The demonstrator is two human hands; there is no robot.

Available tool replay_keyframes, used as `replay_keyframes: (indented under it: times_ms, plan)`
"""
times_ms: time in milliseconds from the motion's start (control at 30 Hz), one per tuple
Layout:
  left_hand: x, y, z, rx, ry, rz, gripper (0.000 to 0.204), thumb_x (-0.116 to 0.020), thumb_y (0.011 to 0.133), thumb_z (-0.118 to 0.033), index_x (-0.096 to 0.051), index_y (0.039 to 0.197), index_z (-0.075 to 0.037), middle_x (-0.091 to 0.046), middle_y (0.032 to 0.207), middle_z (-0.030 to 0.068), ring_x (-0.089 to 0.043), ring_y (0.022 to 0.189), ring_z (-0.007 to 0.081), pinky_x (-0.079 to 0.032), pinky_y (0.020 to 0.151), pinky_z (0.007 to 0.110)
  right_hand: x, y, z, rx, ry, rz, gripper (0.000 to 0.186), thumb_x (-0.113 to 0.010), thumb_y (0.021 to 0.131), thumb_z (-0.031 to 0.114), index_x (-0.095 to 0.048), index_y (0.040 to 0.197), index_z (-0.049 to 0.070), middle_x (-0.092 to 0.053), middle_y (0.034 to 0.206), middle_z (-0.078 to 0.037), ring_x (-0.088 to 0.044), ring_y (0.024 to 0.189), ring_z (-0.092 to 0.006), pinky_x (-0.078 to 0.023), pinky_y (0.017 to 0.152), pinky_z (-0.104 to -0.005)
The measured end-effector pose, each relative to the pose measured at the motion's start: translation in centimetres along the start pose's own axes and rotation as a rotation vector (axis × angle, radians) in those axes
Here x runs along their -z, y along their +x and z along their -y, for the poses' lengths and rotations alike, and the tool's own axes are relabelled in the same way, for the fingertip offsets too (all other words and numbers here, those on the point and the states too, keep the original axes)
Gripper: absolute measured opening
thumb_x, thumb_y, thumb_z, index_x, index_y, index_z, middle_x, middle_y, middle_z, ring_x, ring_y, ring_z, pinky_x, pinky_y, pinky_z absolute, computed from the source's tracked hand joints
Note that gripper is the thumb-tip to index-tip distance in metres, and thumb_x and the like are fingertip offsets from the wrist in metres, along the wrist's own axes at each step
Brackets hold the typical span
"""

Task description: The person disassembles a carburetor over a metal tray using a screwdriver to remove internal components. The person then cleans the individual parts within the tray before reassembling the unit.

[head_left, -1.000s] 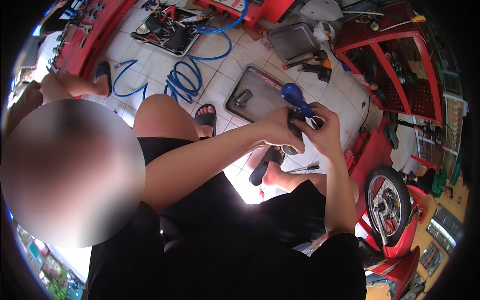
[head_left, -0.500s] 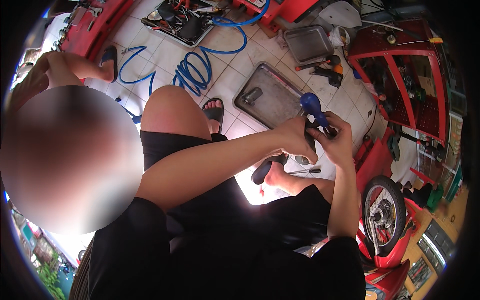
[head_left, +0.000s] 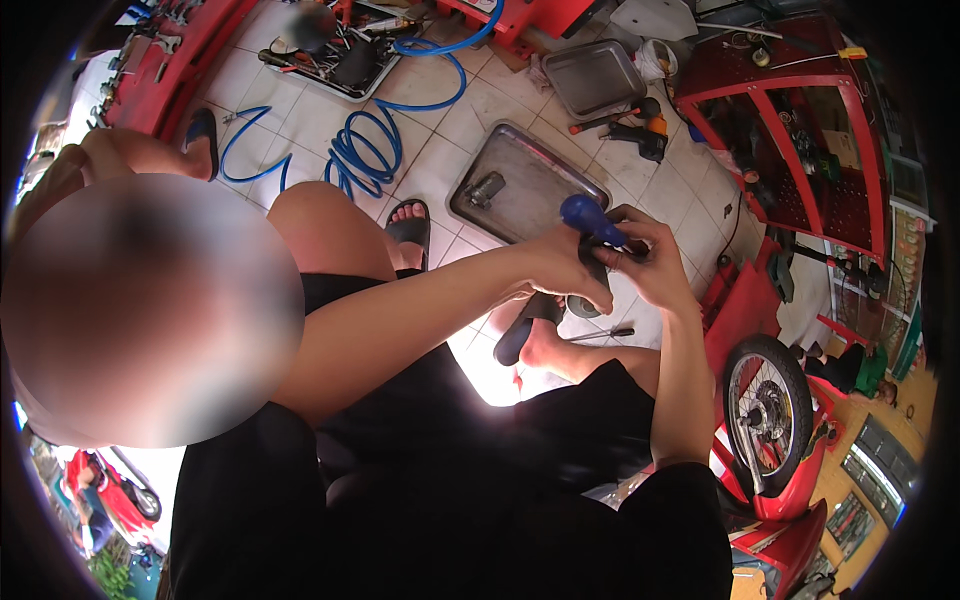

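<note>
My right hand (head_left: 648, 262) is closed around the lower end of a blue bulb-handled tool (head_left: 592, 218), whose rounded end points up and left. Right beside it, my left hand (head_left: 562, 268) grips a dark part (head_left: 594, 262) that its fingers mostly cover. A round greyish end (head_left: 583, 306) shows below that hand; whether it belongs to the same part I cannot tell. The two hands meet over the near edge of a metal tray (head_left: 530, 145), where a small dark cylindrical metal piece (head_left: 486, 189) lies.
A screwdriver (head_left: 610, 334) lies near my foot. Beyond are a second tray (head_left: 592, 80), an orange-and-black power tool (head_left: 640, 132), a coiled blue hose (head_left: 365, 150) and a tool tray (head_left: 370, 75). A red rack (head_left: 775, 100) and motorcycle wheel (head_left: 767, 415) stand right. Another person (head_left: 85, 165) sits left.
The blue handle has tipped further to the left and sits lower, with both hands still together around the pieces. My view has shifted slightly, so most of the floor items appear further left.
</note>
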State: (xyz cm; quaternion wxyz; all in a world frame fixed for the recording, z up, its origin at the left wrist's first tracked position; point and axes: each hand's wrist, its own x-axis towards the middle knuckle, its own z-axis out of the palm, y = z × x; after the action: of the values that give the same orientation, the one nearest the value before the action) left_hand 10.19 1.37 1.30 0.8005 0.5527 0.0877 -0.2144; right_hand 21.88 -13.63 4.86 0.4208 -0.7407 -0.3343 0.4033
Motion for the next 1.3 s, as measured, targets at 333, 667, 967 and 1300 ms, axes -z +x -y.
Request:
replay_keyframes:
  times_ms: [333,667,967,1300]
  plan:
    - [0.0,-2.3,-3.2,0.191,-0.212,0.108,0.050,-0.086,0.056,-0.005,-0.063,0.099,-0.006,-0.061,0.085,0.0050,-0.061,0.083,0.0173,-0.052,0.069,0.031,0.0,0.3,0.2,0.227,0.146,0.017,0.037,-0.078,0.063,-0.005,-0.059,0.094,0.001,-0.059,0.106,-0.014,-0.060,0.093,-0.0215,-0.048,0.076,-0.0303]
    - [0.5,-0.9,-1.5,0.116,-0.129,0.099,0.058,-0.085,0.056,-0.008,-0.058,0.106,0.003,-0.061,0.096,0.0092,-0.060,0.089,0.0200,-0.050,0.079,0.032,0.2,0.0,-3.1,-0.084,0.387,-0.100,0.057,-0.079,0.069,-0.002,-0.053,0.119,-0.004,-0.060,0.102,-0.008,-0.060,0.091,-0.0159,-0.051,0.079,-0.0306]
    - [-0.1,-1.1,-1.3,0.106,-0.151,0.168,0.058,-0.084,0.059,-0.006,-0.059,0.110,-0.001,-0.062,0.098,0.0083,-0.060,0.092,0.0188,-0.049,0.080,0.032,0.7,-0.7,-2.9,0.019,0.444,0.039,0.039,-0.076,0.066,-0.007,-0.062,0.102,0.001,-0.055,0.117,-0.007,-0.056,0.103,-0.0197,-0.048,0.084,-0.0311]
    - [-0.1,-0.4,0.2,0.188,-0.107,0.234,0.052,-0.085,0.061,-0.011,-0.061,0.107,-0.006,-0.064,0.097,0.0051,-0.062,0.085,0.0177,-0.051,0.074,0.031,0.9,-0.9,-2.4,0.016,0.234,0.140,0.042,-0.077,0.067,-0.006,-0.060,0.105,0.000,-0.054,0.119,-0.008,-0.052,0.114,-0.0222,-0.043,0.095,-0.0341]
